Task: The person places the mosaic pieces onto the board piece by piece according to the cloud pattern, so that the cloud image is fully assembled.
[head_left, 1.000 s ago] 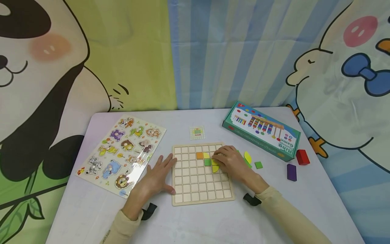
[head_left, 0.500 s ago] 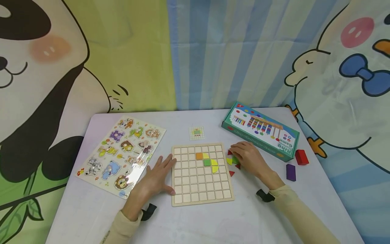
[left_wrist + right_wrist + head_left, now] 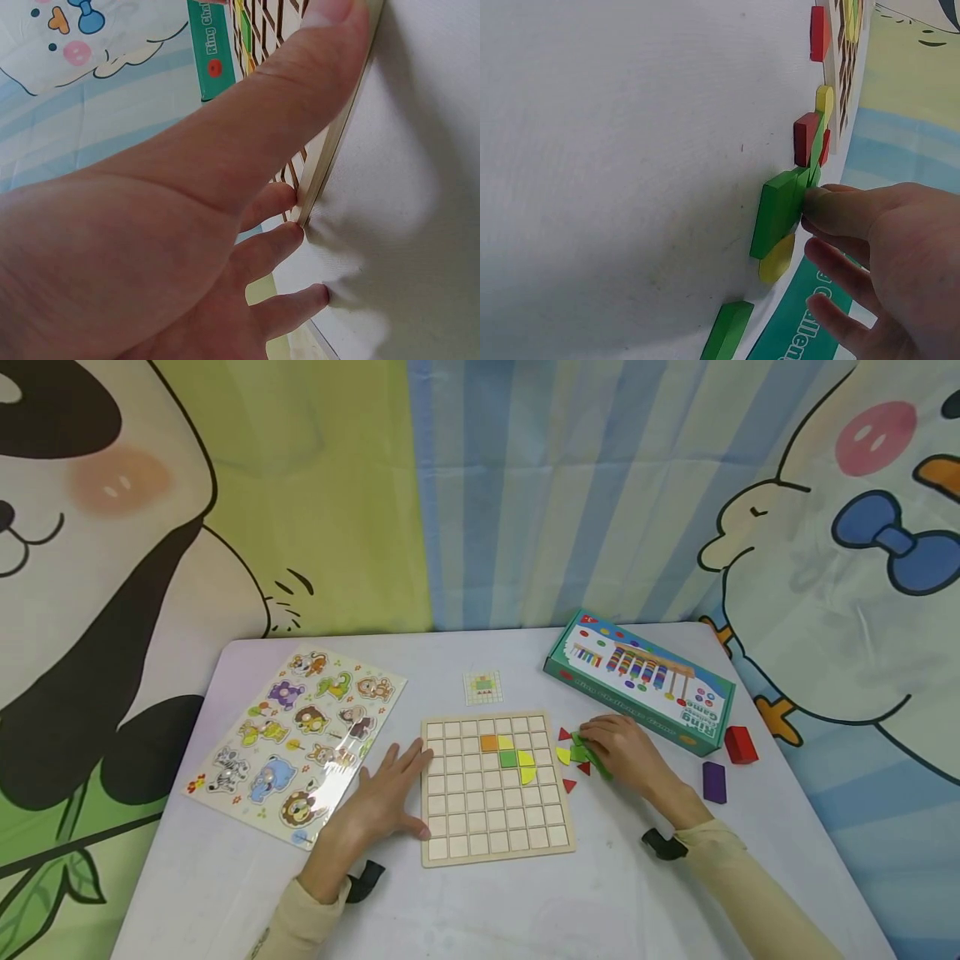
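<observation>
While L hand [image 3: 382, 793] flat: R hand [image 3: 626, 747] curled.

the head camera looked forward and down over the whole white table [image 3: 225, 877]. the left wrist camera sat very close behind the left hand [image 3: 187, 225], facing along the square wooden grid board [image 3: 330, 161]; the right wrist camera looked closely past the right hand [image 3: 885, 262] at the small green wooden pieces [image 3: 780, 210], sharing that board [image 3: 831, 67].

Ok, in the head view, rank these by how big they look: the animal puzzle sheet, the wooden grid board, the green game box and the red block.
1. Animal puzzle sheet and wooden grid board: too alike to separate.
2. Green game box, though it lies farther from the camera.
3. Red block, clearly smallest.
</observation>
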A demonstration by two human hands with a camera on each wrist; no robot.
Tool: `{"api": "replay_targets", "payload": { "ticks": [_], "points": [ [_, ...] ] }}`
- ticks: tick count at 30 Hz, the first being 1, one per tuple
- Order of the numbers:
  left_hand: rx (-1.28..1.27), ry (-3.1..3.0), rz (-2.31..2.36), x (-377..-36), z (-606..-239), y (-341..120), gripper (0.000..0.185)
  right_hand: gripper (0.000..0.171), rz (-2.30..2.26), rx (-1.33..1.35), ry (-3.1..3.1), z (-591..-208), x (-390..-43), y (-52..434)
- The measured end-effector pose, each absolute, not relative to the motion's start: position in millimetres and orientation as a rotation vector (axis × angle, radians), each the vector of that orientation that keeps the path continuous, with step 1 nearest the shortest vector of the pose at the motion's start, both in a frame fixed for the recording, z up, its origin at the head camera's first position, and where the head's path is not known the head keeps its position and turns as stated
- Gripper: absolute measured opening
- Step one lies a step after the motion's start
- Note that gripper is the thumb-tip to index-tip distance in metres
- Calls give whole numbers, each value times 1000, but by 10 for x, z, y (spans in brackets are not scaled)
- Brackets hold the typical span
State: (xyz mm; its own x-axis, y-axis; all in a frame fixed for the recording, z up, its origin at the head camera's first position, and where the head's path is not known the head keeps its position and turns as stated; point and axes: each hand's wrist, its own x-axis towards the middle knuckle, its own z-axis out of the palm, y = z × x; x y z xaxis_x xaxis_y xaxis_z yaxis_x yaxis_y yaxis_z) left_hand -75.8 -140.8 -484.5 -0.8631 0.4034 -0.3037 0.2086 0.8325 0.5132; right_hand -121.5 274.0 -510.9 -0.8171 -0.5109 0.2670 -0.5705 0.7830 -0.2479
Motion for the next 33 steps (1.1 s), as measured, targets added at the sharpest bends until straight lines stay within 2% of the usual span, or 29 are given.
{"api": "replay_targets", "payload": {
  "ticks": [10, 20, 33],
  "points": [
    [454, 2612, 655, -761, -4867, -1409, 121, 16, 477, 841, -2767, -5153, -1227, 2792],
    [452, 2612, 660, -763, -4874, -1411, 120, 21, 528, 857, -2686, -5137, -1215, 2802],
    [440, 2607, 677, -771, -4878, -1410, 121, 24, 672, 1048, -2528, -4981, -1161, 2435]
  ]
}}
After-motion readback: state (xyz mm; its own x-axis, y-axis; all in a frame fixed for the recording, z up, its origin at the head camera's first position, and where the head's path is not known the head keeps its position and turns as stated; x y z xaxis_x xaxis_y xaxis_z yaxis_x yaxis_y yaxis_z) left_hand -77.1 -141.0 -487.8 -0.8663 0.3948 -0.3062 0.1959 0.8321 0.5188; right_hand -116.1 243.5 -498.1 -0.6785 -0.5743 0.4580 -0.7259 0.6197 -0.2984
